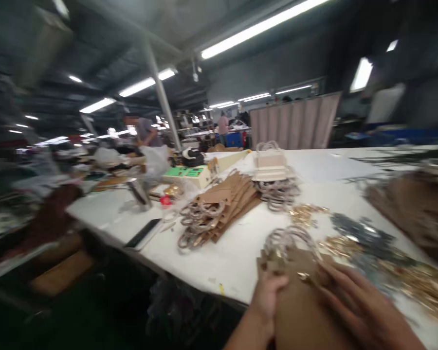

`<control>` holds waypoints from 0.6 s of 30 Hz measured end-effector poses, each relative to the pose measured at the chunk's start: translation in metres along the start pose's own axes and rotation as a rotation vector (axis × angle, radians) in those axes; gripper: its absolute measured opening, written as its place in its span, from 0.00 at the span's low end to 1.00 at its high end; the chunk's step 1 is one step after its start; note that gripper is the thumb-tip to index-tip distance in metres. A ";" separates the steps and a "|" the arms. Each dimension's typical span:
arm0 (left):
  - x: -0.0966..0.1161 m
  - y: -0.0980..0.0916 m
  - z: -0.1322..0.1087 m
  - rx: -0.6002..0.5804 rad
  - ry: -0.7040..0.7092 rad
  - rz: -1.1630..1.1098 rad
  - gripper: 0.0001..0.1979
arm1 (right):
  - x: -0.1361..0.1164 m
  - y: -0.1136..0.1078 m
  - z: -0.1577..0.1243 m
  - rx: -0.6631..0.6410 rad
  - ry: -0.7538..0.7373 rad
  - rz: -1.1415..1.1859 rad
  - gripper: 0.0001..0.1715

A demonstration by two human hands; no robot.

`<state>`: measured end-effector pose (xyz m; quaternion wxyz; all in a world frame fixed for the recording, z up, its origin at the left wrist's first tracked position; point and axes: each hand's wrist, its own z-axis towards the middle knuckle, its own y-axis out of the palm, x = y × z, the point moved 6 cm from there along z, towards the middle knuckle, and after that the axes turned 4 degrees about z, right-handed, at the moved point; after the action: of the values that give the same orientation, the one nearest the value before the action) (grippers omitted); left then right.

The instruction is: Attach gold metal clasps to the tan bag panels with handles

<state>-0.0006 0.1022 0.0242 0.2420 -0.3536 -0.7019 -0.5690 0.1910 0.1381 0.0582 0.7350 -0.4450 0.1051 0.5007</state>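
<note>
At the bottom of the head view both my hands grip a brown paper bag (300,311) with a looped rope handle (290,239) at its top. My left hand (267,297) pinches the bag's left edge, fingers closed on it. My right hand (354,301) lies over the bag's right side, fingers curled onto it near a small gold fitting (305,276). The picture is smeared by motion.
A long white table (226,257) carries a fanned stack of brown bags with handles (219,206), a pile of white bags (272,167), gold and grey metal fittings (372,243), a phone (143,233) and a green box (188,173). People work at far benches.
</note>
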 end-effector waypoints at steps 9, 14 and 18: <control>0.027 0.016 -0.017 -0.125 -0.034 0.021 0.21 | -0.017 -0.032 -0.041 -0.116 0.641 0.635 0.39; 0.036 0.022 -0.036 -0.144 0.004 -0.003 0.27 | -0.047 -0.018 -0.052 -0.175 0.687 0.946 0.35; 0.055 0.018 -0.045 -0.080 0.065 -0.008 0.24 | -0.063 -0.003 -0.066 -0.291 0.724 1.061 0.38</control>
<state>-0.0242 0.0729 0.0870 0.2479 -0.3416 -0.6717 -0.6089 0.1825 0.0471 0.0591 0.2391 -0.5680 0.4821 0.6228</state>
